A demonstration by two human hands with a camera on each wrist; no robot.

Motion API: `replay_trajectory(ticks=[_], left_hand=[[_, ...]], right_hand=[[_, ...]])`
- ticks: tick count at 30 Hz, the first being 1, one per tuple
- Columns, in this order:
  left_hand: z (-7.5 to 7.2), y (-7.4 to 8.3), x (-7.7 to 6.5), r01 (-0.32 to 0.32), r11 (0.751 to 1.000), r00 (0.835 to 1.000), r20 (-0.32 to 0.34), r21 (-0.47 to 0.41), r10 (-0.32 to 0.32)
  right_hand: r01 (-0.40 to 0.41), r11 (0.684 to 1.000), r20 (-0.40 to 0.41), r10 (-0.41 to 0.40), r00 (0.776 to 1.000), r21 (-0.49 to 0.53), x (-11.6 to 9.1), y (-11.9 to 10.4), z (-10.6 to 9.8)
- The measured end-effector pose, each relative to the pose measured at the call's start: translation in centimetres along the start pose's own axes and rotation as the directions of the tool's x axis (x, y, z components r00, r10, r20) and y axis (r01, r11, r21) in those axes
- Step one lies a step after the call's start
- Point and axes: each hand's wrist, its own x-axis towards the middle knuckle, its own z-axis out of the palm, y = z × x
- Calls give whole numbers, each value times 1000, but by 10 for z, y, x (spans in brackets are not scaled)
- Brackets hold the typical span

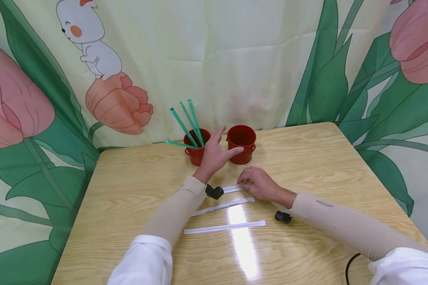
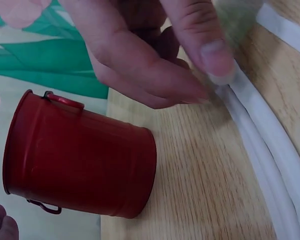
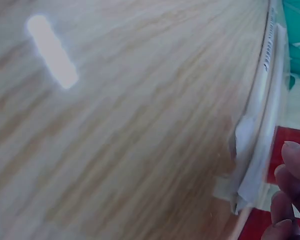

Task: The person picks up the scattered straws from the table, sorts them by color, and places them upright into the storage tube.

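Head view: on the desk (image 1: 306,170), the right hand (image 1: 258,184) curls at the right end of the farthest white strip (image 1: 232,189); the left hand (image 1: 215,154), fingers spread, holds nothing near the red buckets (image 1: 241,156).

Left wrist view: thumb (image 2: 219,61) and fingertips (image 2: 197,95) crowd the strip's end. I cannot tell whether that grip has closed; pinching the flat end squarely should avoid creasing.

Right wrist view: two white strips (image 3: 260,100) show; best lift just one.

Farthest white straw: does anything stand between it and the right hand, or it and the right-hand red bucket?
Nothing visible separates the right hand from the white straw. Toward the red bucket, the left hand may partly obstruct, overlapping the bucket's front in the head view.
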Motion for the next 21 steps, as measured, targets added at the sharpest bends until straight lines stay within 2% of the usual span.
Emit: replay_trajectory(ticks=[5,13,21], left_hand=[[4,-1,5,-18,1000,1000,-6,10,18],[7,-1,8,-1,1000,1000,0,20,1],[10,0,10,18,999,1000,7,30,-19]], right_hand=[[43,999,13,-43,999,-8,0,-1,6],[76,996,32,-74,997,-45,-2,-1,10],[49,996,76,-44,996,-73,-3,1,12]])
